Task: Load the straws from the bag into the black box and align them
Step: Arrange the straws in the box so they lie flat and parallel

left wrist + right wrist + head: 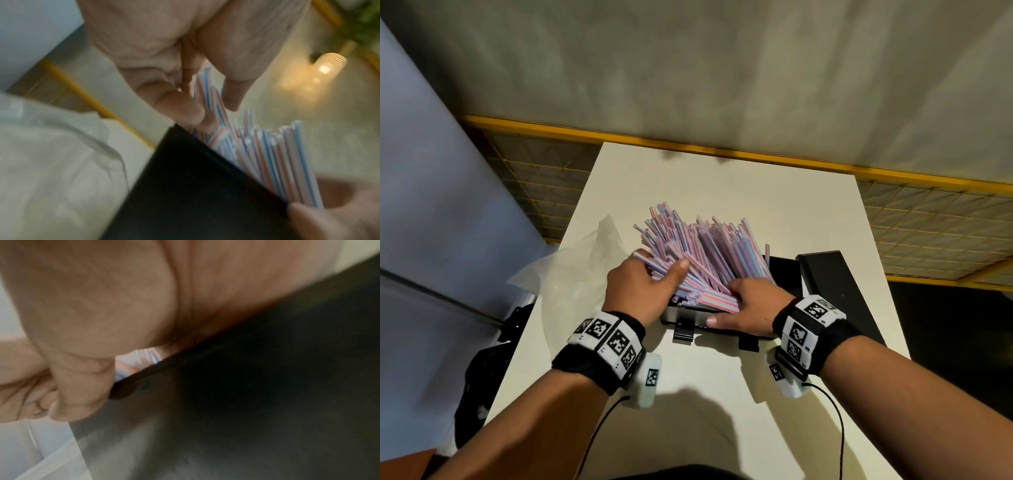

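Observation:
A thick bunch of red-, white- and blue-striped straws (709,250) stands fanned out in the black box (688,317) in the middle of the white table (722,387). My left hand (664,270) grips the left side of the bunch, thumb on top; in the left wrist view its fingertips (197,113) pinch a few straws (207,97) above the box wall (195,186). My right hand (726,305) clasps the near right ends of the straws, thumb lying along the box's front wall. The right wrist view shows mostly palm, box wall (246,386) and a sliver of straws (139,363).
The clear plastic bag (571,260) lies crumpled on the table left of the box. A black lid (835,291) lies right of the box. Two black clasps (683,334) stick out from the box's front. A yellow-framed mesh fence (722,154) runs behind the table.

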Demonstrator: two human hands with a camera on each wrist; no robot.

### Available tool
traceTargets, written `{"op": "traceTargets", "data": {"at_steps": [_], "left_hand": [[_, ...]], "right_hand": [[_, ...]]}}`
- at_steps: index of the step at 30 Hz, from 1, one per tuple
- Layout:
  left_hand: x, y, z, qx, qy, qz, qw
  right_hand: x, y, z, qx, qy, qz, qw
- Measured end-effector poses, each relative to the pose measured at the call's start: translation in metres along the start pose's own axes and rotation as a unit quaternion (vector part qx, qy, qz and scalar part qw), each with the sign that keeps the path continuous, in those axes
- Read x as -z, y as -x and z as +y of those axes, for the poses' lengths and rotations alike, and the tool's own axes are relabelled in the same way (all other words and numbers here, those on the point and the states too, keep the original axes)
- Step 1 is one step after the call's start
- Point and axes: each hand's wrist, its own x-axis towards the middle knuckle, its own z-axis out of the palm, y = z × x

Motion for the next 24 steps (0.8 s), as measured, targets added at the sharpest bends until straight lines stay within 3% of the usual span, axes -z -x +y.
{"op": "traceTargets", "data": {"at_steps": [6, 8, 13, 17, 22, 24], "left_hand": [[0.006, 0.004, 0.003, 0.019, 0.112, 0.056, 0.992], [0.004, 0.006, 0.006, 0.015, 0.137, 0.063, 0.989], [-0.003, 0.012, 0.013, 0.007, 0.097, 0.003, 0.995], [-0.001, 0.017, 0.008, -0.007, 0.123, -0.027, 0.992], [0.012, 0.011, -0.003, 0.04, 0.003, -0.072, 0.997], [0.018, 0.012, 0.0, 0.037, -0.047, -0.057, 0.997]], "right_hand": [[-0.009, 0.017, 0.008, 0.061, -0.034, 0.133, 0.989], [-0.014, 0.017, 0.006, 0.07, -0.018, 0.115, 0.991], [-0.024, 0.011, 0.003, 0.059, 0.006, 0.081, 0.995], [-0.02, 0.008, 0.002, 0.048, -0.018, 0.06, 0.997], [-0.019, 0.002, -0.003, 0.051, -0.035, 0.042, 0.997], [-0.022, 0.0, -0.006, 0.061, -0.029, 0.065, 0.996]]}}
